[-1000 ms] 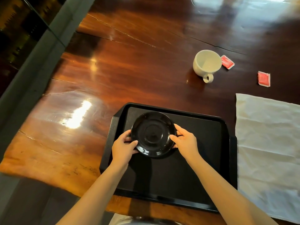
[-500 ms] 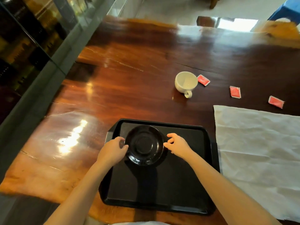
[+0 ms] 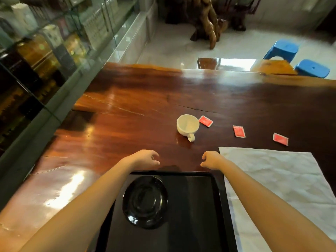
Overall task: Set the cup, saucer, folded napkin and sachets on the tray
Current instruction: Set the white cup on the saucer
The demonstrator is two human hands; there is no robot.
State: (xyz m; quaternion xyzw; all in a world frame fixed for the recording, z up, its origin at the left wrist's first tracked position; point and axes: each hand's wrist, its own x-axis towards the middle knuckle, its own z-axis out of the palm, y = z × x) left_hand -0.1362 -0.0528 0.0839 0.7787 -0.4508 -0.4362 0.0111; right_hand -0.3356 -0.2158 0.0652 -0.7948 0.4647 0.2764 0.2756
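While saucer (image 3: 145, 200) lies on tray (image 3: 190, 224) | left hand (image 3: 147, 159), right hand (image 3: 211, 160) beyond far rim

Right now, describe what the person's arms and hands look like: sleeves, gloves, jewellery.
The left forearm and right forearm are bare to the frame's edge: no sleeves show. The left hand and right hand wear no gloves; no watch, bracelet or ring is visible.
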